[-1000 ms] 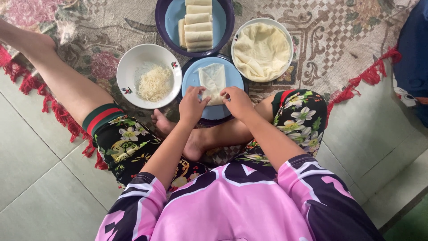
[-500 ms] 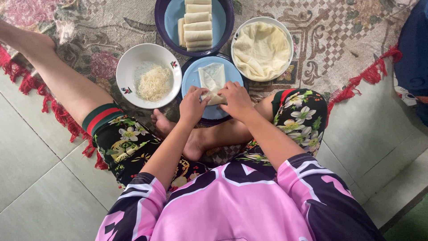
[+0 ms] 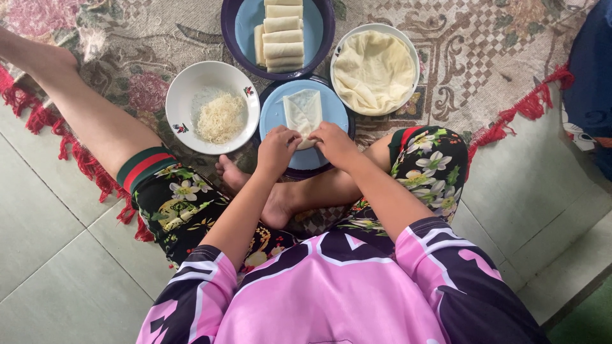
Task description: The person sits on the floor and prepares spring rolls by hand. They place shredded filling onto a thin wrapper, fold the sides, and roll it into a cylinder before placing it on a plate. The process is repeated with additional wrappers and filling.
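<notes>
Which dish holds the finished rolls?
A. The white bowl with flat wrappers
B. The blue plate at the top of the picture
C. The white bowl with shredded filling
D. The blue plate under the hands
B: the finished rolls lie stacked on the far blue plate, beyond the plate where both hands work.

We have little room around our blue plate (image 3: pixel 274 114): the white bowl of shredded cheese (image 3: pixel 212 107) sits just to its left, the bowl of wrapper sheets (image 3: pixel 374 69) just to its right, and the plate of finished rolls (image 3: pixel 278 35) blocks the far side. Our bent legs close the near side. Bare rug (image 3: pixel 484 57) lies open farther right, and floor tiles (image 3: pixel 51 255) to the left.
</notes>
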